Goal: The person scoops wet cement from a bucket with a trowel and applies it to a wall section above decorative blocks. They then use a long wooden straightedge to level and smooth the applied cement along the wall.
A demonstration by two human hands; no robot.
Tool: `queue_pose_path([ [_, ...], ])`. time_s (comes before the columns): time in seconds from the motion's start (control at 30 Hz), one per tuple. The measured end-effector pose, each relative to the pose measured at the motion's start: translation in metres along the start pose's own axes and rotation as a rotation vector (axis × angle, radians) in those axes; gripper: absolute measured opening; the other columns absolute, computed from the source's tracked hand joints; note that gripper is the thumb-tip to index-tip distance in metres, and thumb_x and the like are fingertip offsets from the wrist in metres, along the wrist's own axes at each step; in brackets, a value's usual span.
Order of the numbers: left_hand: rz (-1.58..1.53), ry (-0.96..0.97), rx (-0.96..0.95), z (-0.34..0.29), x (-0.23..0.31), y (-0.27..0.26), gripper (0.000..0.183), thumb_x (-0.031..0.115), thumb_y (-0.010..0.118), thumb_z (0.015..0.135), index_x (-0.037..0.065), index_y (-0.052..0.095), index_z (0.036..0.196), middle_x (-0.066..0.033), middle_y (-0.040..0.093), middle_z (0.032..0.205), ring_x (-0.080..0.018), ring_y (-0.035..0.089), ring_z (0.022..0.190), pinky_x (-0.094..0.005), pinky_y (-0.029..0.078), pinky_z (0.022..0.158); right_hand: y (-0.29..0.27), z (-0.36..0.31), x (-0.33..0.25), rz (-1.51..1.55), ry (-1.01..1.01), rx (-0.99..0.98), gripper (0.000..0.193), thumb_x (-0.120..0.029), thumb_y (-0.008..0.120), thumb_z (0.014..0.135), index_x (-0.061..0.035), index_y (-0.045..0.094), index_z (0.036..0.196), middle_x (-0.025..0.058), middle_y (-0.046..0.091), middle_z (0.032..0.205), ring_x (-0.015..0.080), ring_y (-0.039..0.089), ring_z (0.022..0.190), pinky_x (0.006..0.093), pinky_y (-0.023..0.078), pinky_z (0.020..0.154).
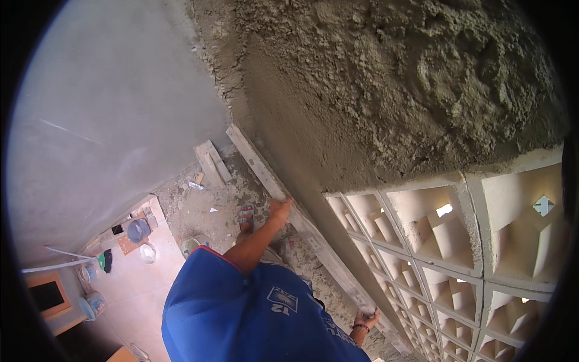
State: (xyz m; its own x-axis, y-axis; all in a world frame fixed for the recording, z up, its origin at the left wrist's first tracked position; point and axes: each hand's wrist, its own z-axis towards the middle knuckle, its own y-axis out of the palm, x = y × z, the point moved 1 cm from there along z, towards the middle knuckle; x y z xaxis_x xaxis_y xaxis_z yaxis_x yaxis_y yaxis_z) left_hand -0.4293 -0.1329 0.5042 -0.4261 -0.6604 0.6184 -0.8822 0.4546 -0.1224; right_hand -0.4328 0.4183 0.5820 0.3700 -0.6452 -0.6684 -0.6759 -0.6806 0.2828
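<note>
A long straightedge (329, 256), smeared with plaster, runs slantwise along the foot of the freshly plastered wall (386, 90). My left hand (279, 210) is wrapped round it in its upper half. Farther down its length, my right hand (367, 318), with a dark band at the wrist, grips it near the lower end. The straightedge lies close to the smooth strip of plaster beside the breeze blocks (482, 253). Above that strip the plaster is rough and lumpy. The fingers of both hands are partly hidden.
A smooth grey wall (114, 102) meets the plastered wall at a corner. Short boards (211, 163) lie on the dirty floor below. Over tiles at left stand a dark bucket (139, 230), a white tub (148, 253) and a green-and-black broom head (105, 260).
</note>
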Motion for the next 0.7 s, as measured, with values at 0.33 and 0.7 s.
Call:
queue_pose_path([
  [0.33,-0.537,0.202,-0.534,-0.054,0.118,0.022,0.079,0.032,0.073,0.082,-0.001,0.026,0.137,-0.0169,0.048,0.123,-0.0225,0.059,0.081,-0.0395,0.057,0.055,0.070,-0.031,-0.069,0.043,-0.433,-0.077,0.060,-0.041,0.071,0.082,-0.0080,0.048,0.126,0.0118,0.048,0.127,0.0268,0.045,0.122,0.0459,0.026,0.111],
  [0.7,-0.538,0.315,-0.641,-0.065,0.192,0.032,0.059,0.031,0.068,0.086,0.001,0.037,0.126,-0.0156,0.046,0.125,-0.0211,0.060,0.082,-0.0405,0.057,0.056,0.112,-0.055,-0.080,0.118,-0.571,-0.089,0.074,-0.048,0.067,0.085,-0.0065,0.038,0.138,0.0168,0.042,0.136,0.0304,0.042,0.126,0.0484,0.027,0.110],
])
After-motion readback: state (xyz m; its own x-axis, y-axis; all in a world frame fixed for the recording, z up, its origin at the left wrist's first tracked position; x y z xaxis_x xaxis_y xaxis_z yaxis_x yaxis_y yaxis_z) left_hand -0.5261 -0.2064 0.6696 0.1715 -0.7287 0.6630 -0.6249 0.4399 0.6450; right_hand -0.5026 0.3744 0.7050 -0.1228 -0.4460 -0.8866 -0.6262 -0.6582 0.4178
